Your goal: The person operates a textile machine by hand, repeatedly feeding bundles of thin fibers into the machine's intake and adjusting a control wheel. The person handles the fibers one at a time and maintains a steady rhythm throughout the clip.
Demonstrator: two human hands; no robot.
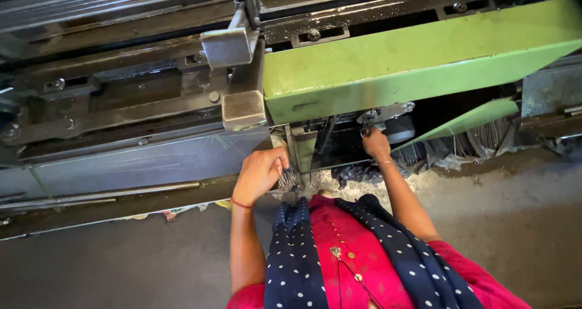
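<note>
- While you leaned over the machine, your left hand (259, 172) was curled shut at the lower edge of the grey metal panel (151, 163), fingers pressed together round a small bundle of thin dark wires (287, 177).
- The wire bundle stuck out of the right side of that fist, fanned like a brush, just below the square steel block (244, 110).
- Your right hand (376, 143) was reaching up under the green cover (418, 60), fingertips at the round silver fitting (383, 112). The fingers were bunched there; I could not tell whether they pinched it or only touched it.
- The two hands were apart, with the dark gap under the cover between them.
- More loose wires (479, 140) hung in a row under the narrow green flap (470, 119), off to the right of your right hand.
- Pale fluff and scraps (330, 182) lay on the floor just in front of you, between your forearms.
- A red thread band (241, 204) sat on your left wrist.
- A navy dotted scarf (297, 254) hung down over your red top (357, 254).
- The grey floor (121, 266) ran along the machine base to your left.
</note>
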